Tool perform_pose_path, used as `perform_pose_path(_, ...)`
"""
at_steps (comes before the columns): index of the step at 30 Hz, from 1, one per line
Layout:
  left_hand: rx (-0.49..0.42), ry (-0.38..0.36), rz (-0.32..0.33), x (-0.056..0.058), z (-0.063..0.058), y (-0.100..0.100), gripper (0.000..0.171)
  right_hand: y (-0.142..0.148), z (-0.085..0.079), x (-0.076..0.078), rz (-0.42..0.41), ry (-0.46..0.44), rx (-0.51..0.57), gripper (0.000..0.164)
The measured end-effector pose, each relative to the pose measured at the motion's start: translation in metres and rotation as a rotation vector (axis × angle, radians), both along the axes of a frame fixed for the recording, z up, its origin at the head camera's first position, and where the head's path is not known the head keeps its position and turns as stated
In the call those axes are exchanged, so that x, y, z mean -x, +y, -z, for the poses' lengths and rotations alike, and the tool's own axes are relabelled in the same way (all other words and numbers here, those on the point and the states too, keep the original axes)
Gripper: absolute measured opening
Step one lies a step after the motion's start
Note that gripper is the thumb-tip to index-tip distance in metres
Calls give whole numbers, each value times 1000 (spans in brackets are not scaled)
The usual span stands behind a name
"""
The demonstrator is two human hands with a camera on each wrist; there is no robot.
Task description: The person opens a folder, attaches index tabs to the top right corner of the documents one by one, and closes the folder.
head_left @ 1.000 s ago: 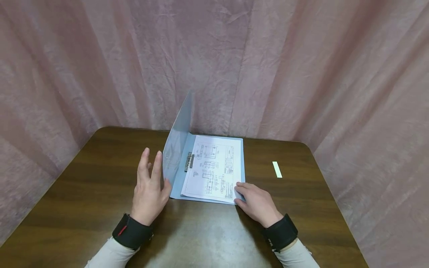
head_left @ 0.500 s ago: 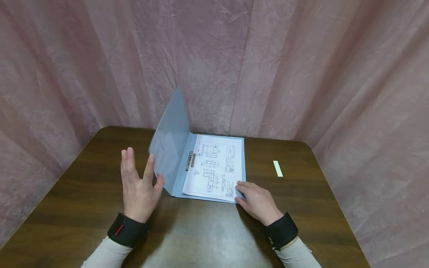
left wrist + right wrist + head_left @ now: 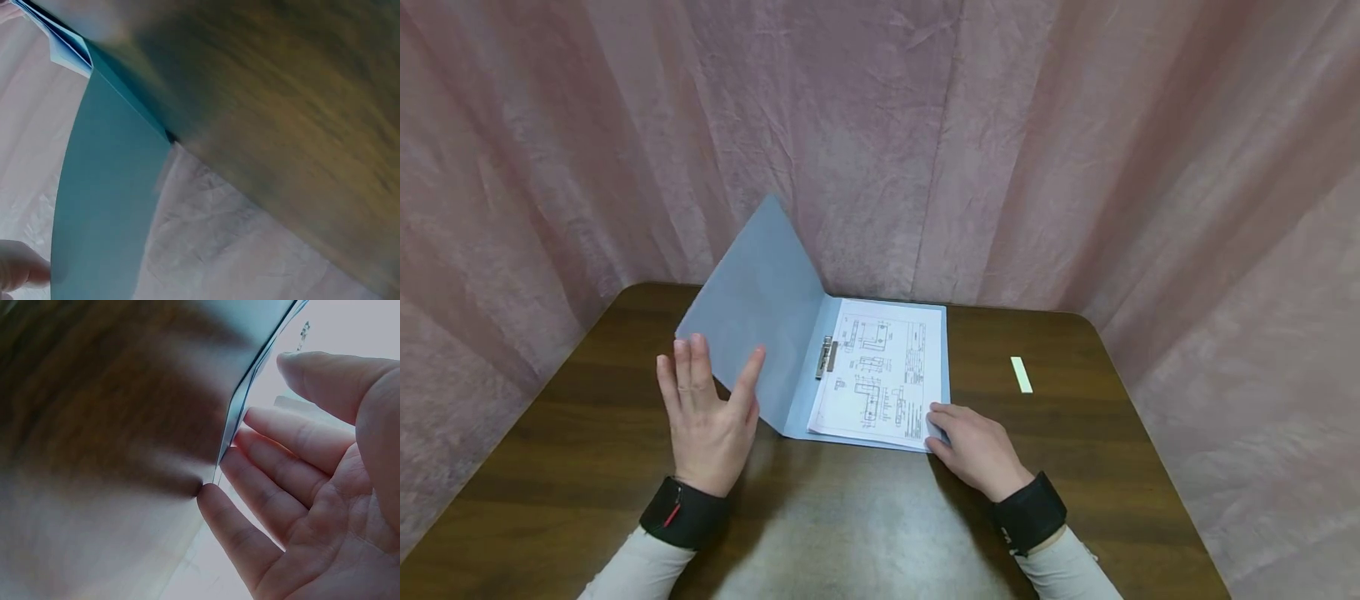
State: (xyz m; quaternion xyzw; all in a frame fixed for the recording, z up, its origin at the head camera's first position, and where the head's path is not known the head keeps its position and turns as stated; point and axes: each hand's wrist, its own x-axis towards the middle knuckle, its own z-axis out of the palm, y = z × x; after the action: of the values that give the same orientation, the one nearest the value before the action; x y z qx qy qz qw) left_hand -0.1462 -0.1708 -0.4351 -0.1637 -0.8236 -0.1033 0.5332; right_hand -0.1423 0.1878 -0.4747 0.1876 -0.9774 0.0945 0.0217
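A light blue clip folder [image 3: 805,412] lies on the table with its cover [image 3: 760,283] raised at a slant to the left. Printed sheets with technical drawings [image 3: 880,375] sit under its metal clip [image 3: 825,358]. My left hand [image 3: 711,425] is at the cover's near edge, fingers straight and spread, some overlapping the cover. In the left wrist view, the cover [image 3: 106,187] shows from its outer side, with a fingertip at its edge. My right hand [image 3: 977,450] rests at the folder's lower right corner. In the right wrist view, its extended fingers [image 3: 262,494] touch the folder's edge.
A small pale green strip [image 3: 1021,375] lies on the brown wooden table [image 3: 1075,467] right of the folder. Pink curtains [image 3: 880,150] hang close behind the table's back edge and along both sides.
The cover has swung from nearly upright toward the left, opening wider. My left hand has moved left with it. The right hand has stayed at the folder's corner.
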Motion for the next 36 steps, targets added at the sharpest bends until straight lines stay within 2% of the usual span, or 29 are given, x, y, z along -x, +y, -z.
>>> perform_pose_path(2, 7, 11, -9, 1, 1, -2, 80, 0, 0, 0, -2, -4, 1, 48)
perform_pose_path(5, 49, -52, -4, 3, 4, -7, 70, 0, 1, 0, -4, -1, 1, 47)
perform_pose_path(11, 184, -346, -1, 7, 21, -16, 47, 1, -1, 0, -5, -1, 2, 45)
perform_pose_path(15, 224, -483, 27, 8, 28, -5, 38, 1, -1, -1, -6, -5, -6, 45)
perform_pose_path(20, 267, -608, 100, 12, 31, 20, 41, 0, -1, -2, -6, -1, -5, 46)
perform_pose_path(24, 303, -702, 119, 17, 32, 35, 46, -1, 0, -2, -12, -6, 0, 45)
perform_pose_path(31, 349, -855, 105, 17, 37, 42, 51, -1, 0, -2, -12, -10, -11, 46)
perform_pose_path(36, 354, -895, 109, 18, 38, 43, 53, 0, -2, -2, 0, -7, -8, 46)
